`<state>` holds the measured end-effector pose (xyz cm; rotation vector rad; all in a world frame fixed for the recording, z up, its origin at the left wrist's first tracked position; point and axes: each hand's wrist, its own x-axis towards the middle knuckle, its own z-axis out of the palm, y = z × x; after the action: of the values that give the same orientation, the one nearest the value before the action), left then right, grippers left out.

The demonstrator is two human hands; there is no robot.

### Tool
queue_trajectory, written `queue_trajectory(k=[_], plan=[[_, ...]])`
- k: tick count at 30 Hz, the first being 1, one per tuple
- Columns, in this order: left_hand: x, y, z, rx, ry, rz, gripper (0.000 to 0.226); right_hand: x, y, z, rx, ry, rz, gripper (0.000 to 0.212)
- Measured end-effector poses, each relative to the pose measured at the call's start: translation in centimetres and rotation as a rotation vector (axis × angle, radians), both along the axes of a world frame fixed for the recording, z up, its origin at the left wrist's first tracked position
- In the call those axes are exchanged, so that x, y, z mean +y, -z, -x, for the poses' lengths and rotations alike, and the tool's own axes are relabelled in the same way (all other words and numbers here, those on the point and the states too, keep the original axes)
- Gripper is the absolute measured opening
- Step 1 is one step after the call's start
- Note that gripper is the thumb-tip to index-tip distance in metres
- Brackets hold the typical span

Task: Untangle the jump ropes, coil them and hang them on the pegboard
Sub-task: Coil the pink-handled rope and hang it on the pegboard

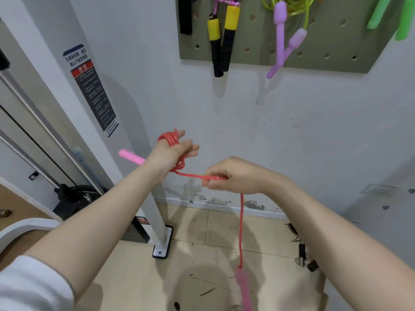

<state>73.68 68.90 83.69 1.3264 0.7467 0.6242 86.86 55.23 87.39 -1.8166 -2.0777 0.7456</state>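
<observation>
A red jump rope (241, 225) is partly coiled around my left hand (173, 153), with several loops between thumb and palm. One pink handle (131, 156) sticks out to the left behind that wrist. My right hand (233, 175) pinches the rope's straight stretch just right of the coil. From there the rope drops to a second pink handle (244, 286), blurred, hanging near the floor. The green pegboard (350, 52) is on the wall above, holding other ropes.
On the pegboard hang a rope with yellow-and-black handles (221, 41), a green rope with purple handles (283, 39) and green handles (390, 16) at the right. A grey gym machine post (94, 104) stands at left. Metal clips (303, 254) and debris lie on the tiled floor.
</observation>
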Motion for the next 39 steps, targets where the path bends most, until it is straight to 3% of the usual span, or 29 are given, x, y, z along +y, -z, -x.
queue_trajectory(k=[3, 7, 9, 11, 14, 16, 21, 24, 27, 30, 32, 34, 35, 37, 39], plan=[[-3.0, -0.3, -0.5, 0.138, 0.311, -0.033, 0.039, 0.0, -1.8, -0.5, 0.294, 0.174, -0.151, 0.015], [-4.6, -1.5, -0.8, 0.171, 0.656, 0.060, 0.092, -0.7, -3.5, -1.3, 0.530, 0.234, -0.204, 0.019], [-5.1, -1.9, -0.9, 0.068, 0.930, 0.086, 0.097, -0.4, -3.2, -2.3, 0.642, 0.348, -0.307, 0.021], [-5.6, -2.7, -1.0, -0.110, 1.063, 0.132, 0.089, 0.0, -2.1, -2.9, 0.738, 0.423, -0.302, 0.022], [-5.2, -3.3, -1.4, -0.254, 0.902, 0.166, 0.079, 0.3, 0.5, -2.8, 0.765, 0.429, -0.166, 0.012], [-4.3, -3.1, -1.4, -0.260, 0.691, 0.147, 0.069, 0.3, 1.9, -2.6, 0.702, 0.438, -0.123, 0.031], [-3.2, -2.2, -1.3, -0.319, 0.222, 0.458, 0.039, -0.8, 3.5, -2.4, 0.539, 0.343, 0.157, 0.028], [-2.6, -1.8, -1.7, -0.308, 0.093, 0.423, 0.030, -1.7, 3.8, -1.9, 0.423, 0.232, 0.379, 0.046], [-2.3, -0.5, -2.1, -0.136, -0.036, 0.293, 0.026, -2.2, 4.0, -1.3, 0.331, 0.206, 0.418, 0.040], [-2.5, 1.1, -2.0, 0.126, -0.022, 0.029, 0.039, -1.9, 3.3, -0.7, 0.046, 0.057, 0.306, 0.023], [-2.8, 1.5, -1.9, 0.287, 0.110, -0.132, 0.036, -1.7, 2.3, -0.6, -0.086, -0.018, 0.225, 0.014], [-3.8, 1.1, -1.6, 0.465, 0.287, -0.263, 0.023, -1.7, 1.0, -0.8, -0.045, 0.004, 0.090, 0.017], [-4.1, 1.0, -1.4, 0.511, 0.351, -0.307, 0.037, -1.8, 0.7, -1.1, 0.020, 0.032, -0.023, 0.020], [-4.5, 0.7, -0.8, 0.452, 0.431, -0.077, 0.062, -1.9, 0.3, -1.8, 0.133, 0.106, -0.233, 0.024], [-4.5, 0.4, -0.3, 0.332, 0.552, 0.130, 0.080, -1.8, 0.5, -2.3, 0.202, 0.150, -0.309, 0.030]])
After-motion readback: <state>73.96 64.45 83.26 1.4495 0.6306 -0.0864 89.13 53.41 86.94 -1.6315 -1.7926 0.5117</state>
